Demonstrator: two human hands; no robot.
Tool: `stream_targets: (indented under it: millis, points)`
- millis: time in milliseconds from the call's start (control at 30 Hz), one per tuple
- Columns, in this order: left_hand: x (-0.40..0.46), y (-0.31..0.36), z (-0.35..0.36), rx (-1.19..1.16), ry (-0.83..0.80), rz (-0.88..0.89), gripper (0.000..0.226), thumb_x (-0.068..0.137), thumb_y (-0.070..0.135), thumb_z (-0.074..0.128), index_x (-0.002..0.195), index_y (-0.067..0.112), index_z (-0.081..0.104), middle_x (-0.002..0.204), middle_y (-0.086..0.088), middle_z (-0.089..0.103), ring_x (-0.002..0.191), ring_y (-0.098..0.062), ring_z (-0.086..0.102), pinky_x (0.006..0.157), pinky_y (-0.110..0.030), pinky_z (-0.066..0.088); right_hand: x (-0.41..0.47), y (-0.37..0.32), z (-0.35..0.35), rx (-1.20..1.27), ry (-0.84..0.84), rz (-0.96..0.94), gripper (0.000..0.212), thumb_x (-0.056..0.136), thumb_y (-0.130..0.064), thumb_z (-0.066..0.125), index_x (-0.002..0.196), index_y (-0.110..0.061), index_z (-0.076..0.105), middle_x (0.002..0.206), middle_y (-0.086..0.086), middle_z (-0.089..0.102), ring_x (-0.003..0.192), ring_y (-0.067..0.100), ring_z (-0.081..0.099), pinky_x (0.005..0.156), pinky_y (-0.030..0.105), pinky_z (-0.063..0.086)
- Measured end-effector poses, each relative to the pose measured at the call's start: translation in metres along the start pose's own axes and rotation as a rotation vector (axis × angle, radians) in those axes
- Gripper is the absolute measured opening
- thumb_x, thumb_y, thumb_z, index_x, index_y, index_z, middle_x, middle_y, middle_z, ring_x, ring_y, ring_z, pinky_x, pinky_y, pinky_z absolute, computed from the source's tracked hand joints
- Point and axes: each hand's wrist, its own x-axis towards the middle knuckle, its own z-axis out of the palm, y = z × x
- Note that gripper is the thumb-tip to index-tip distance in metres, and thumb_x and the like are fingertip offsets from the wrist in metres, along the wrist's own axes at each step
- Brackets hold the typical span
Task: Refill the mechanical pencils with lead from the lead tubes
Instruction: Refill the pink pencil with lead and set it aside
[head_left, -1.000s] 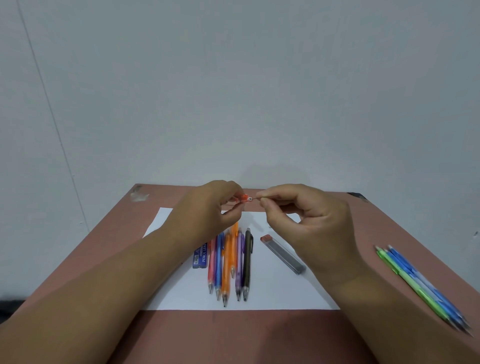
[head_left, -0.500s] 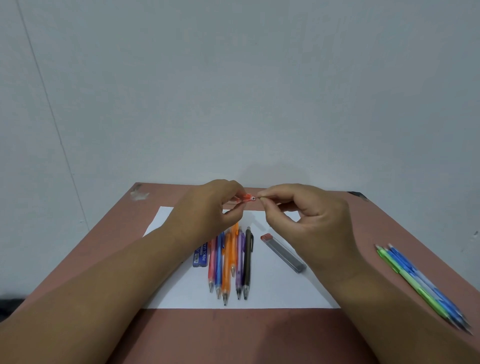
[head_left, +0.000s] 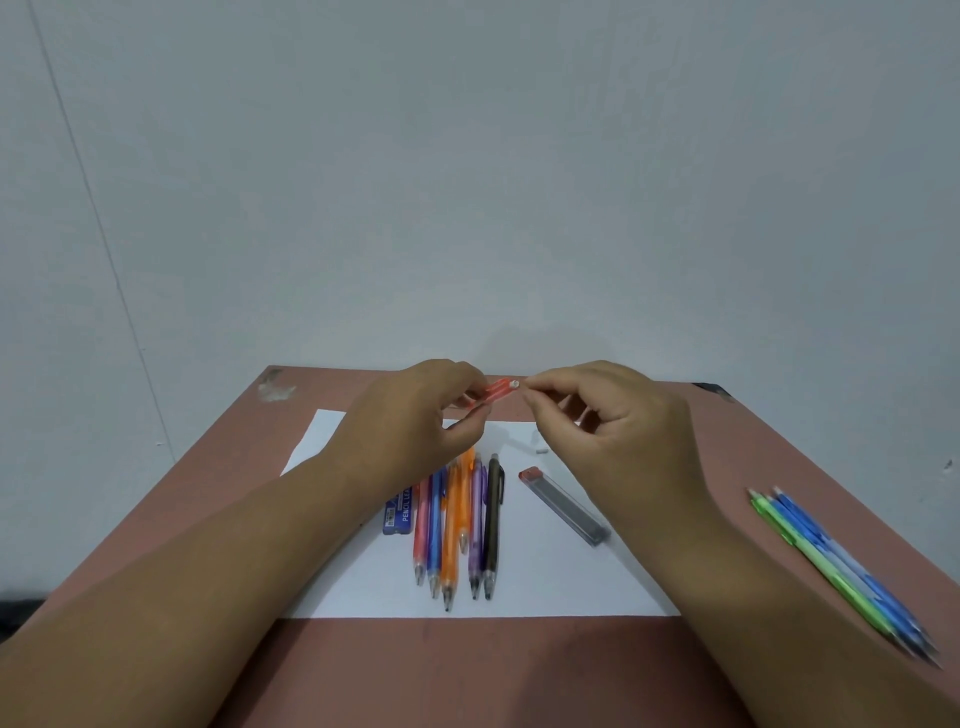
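Now the orange-red pencil (head_left: 494, 391) shows more of its barrel beyond the left hand (head_left: 415, 423) than a second ago, and the right hand (head_left: 602, 426), grip pinched together at the pencil's white end, has closed right up to it; whether a lead is between those fingertips is too fine to tell. Likely the lead is nearly fed in, above the tabletop (head_left: 727, 441), with the grey lead tube (head_left: 563, 506) lying on the white paper (head_left: 545, 582) beside the row of waiting pencils (head_left: 457, 525).

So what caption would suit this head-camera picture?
Left hand holds a red pencil; right hand pinches at its open end.
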Motion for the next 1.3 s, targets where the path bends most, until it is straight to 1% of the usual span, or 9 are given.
stream_targets:
  millis: [133,233,433,533,700,833,967,1200,1300]
  points:
    - [0.000,0.000,-0.001,-0.014,0.004,-0.011,0.021,0.093,0.031,0.070,0.112,0.023,0.071,0.101,0.009,0.072,0.089,-0.008,0.066,0.079,-0.036,0.060,0.001,0.005,0.001,-0.048,0.019,0.054,0.010,0.089,-0.009,0.075,0.093,-0.017,0.080,0.078,-0.009,0.070,0.068,0.005,0.061,0.065,0.011,0.048]
    - [0.000,0.001,-0.003,-0.014,-0.007,-0.039,0.019,0.093,0.034,0.069,0.110,0.025,0.070,0.099,0.012,0.070,0.088,-0.006,0.066,0.077,-0.033,0.059,0.002,0.012,0.001,-0.078,-0.002,0.231,0.013,0.090,-0.011,0.071,0.092,-0.021,0.079,0.076,-0.012,0.067,0.071,0.004,0.061,0.065,0.009,0.045]
    - [0.002,0.002,-0.007,-0.080,0.010,-0.132,0.014,0.093,0.035,0.068,0.101,0.025,0.067,0.089,0.014,0.066,0.083,-0.005,0.065,0.074,-0.024,0.056,-0.006,0.030,0.005,-0.225,-0.365,0.589,0.021,0.094,-0.015,0.056,0.090,-0.023,0.075,0.088,-0.012,0.071,0.081,0.013,0.067,0.076,0.037,0.059]
    - [0.003,0.000,-0.006,-0.103,0.047,-0.138,0.022,0.098,0.033,0.062,0.113,0.020,0.070,0.089,0.014,0.067,0.082,-0.005,0.065,0.077,-0.027,0.058,-0.008,0.035,0.011,-0.272,-0.497,0.600,0.022,0.096,-0.020,0.056,0.090,-0.023,0.077,0.091,-0.007,0.073,0.081,0.016,0.068,0.076,0.039,0.060]
    - [0.002,0.002,-0.006,-0.103,0.051,-0.102,0.026,0.099,0.028,0.060,0.120,0.017,0.071,0.091,0.011,0.066,0.081,-0.004,0.063,0.075,-0.017,0.053,-0.006,0.039,0.017,-0.277,-0.574,0.600,0.022,0.095,-0.025,0.060,0.081,-0.022,0.077,0.081,-0.008,0.072,0.071,0.012,0.067,0.069,0.032,0.059]
    - [0.001,0.001,-0.007,-0.118,0.043,-0.081,0.023,0.096,0.026,0.065,0.116,0.017,0.072,0.092,0.010,0.067,0.084,-0.008,0.065,0.080,-0.032,0.060,-0.006,0.041,0.018,-0.290,-0.559,0.599,0.018,0.093,-0.027,0.063,0.079,-0.024,0.074,0.080,-0.012,0.070,0.073,0.008,0.064,0.069,0.029,0.056]
    - [0.002,0.001,-0.007,-0.110,0.050,-0.094,0.018,0.095,0.029,0.068,0.111,0.020,0.071,0.094,0.011,0.066,0.086,-0.007,0.064,0.081,-0.029,0.059,-0.007,0.040,0.018,-0.262,-0.532,0.597,0.011,0.094,-0.036,0.064,0.089,-0.031,0.073,0.089,-0.014,0.066,0.080,0.008,0.061,0.069,0.026,0.049]
    - [0.001,-0.002,-0.007,-0.116,0.054,-0.123,0.015,0.094,0.028,0.069,0.108,0.023,0.070,0.095,0.011,0.065,0.087,-0.007,0.063,0.081,-0.030,0.059,-0.006,0.041,0.019,-0.290,-0.550,0.573,0.018,0.093,-0.028,0.062,0.079,-0.027,0.073,0.082,-0.014,0.067,0.076,0.007,0.062,0.071,0.030,0.057]
    - [0.001,-0.002,-0.007,-0.118,0.050,-0.135,0.015,0.094,0.030,0.069,0.107,0.024,0.069,0.095,0.012,0.065,0.087,-0.007,0.063,0.080,-0.031,0.059,-0.006,0.040,0.019,-0.277,-0.534,0.587,0.011,0.092,-0.031,0.063,0.085,-0.029,0.071,0.086,-0.015,0.066,0.079,0.008,0.062,0.073,0.030,0.056]
